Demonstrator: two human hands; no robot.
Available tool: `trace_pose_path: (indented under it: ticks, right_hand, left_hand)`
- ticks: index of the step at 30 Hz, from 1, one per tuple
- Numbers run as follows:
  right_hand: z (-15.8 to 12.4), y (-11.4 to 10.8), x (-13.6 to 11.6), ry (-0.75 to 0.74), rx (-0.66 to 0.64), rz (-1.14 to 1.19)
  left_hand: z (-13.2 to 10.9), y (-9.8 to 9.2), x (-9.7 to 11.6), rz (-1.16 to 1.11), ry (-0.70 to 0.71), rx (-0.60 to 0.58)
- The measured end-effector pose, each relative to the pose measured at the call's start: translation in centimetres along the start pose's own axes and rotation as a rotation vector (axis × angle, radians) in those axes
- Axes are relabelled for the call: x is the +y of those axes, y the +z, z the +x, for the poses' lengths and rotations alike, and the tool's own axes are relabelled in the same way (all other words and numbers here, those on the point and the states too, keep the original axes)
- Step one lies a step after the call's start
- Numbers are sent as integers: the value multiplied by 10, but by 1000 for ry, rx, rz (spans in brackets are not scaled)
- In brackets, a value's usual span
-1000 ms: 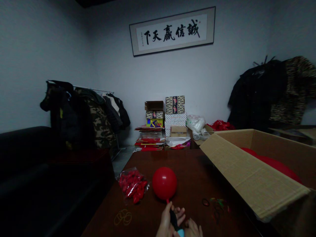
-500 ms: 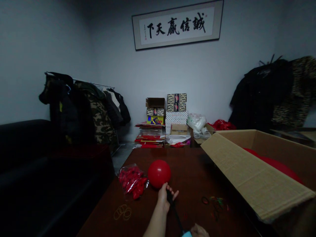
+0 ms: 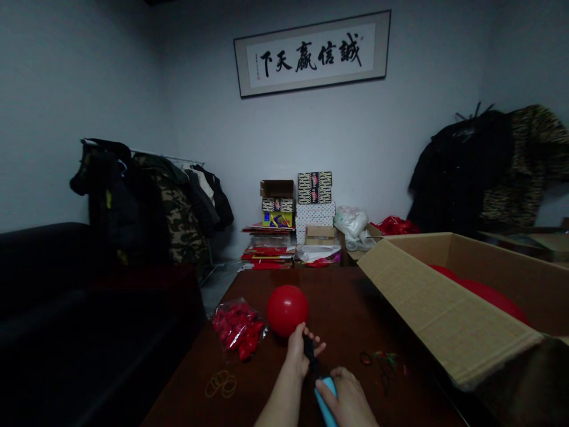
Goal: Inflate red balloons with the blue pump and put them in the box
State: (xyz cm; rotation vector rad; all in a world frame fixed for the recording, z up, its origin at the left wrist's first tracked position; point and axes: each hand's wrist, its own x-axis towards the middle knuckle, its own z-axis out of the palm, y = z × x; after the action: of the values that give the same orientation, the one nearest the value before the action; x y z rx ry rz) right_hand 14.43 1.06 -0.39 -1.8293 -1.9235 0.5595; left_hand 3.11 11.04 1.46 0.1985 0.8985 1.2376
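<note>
A round, inflated red balloon is over the dark wooden table, its lower end at the fingers of my left hand. That hand is closed around the balloon's neck and the black front end of a hand pump. The neck itself is hidden by my fingers. My right hand grips the light blue part of the balloon pump, close behind the left hand. To the left of the balloon lies a clear plastic bag of uninflated red balloons. Several tan rubber bands lie nearer to me.
On the right, an open cardboard box holds large red balloons. Between it and my right hand, small coloured bands and a black ring lie on the table. Stacked boxes stand beyond the far edge.
My right hand has moved forward and up with the pump's blue part, closer to my left hand. The black rod between them shows much shorter. The view has shifted slightly.
</note>
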Motion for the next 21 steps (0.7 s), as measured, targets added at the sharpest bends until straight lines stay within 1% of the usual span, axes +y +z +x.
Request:
trace_pose_path:
  ticks: [2,5,7,10,14,16,18,21]
  right_hand:
    - [10,-5,-12,26,4,-1]
    - [19,-6,-24,33,-4,7]
    - [19,-4,-29,26,-1,10]
    - [11,-5,-33,28,14,-2]
    - [-4,-10,-26,16,-37,-42]
    - [-11,-10,-18,-18,-84,-33]
    - [-17,-9,-8,-38,-102,-19]
    - [-21,-4,6,-33,-178,-20]
  left_hand:
    - [0,0,-4,44,7,-10]
    - [1,-3,0,70,33,-4]
    - [1,-3,5,83,40,-15]
    - [-1,-2,13,77,43,-27]
    - [-2,1,24,17,65,-17]
    - [-1,2,34,-1,70,-22]
    - [-1,4,44,-17,74,-27]
    - [-1,6,57,-33,95,-38]
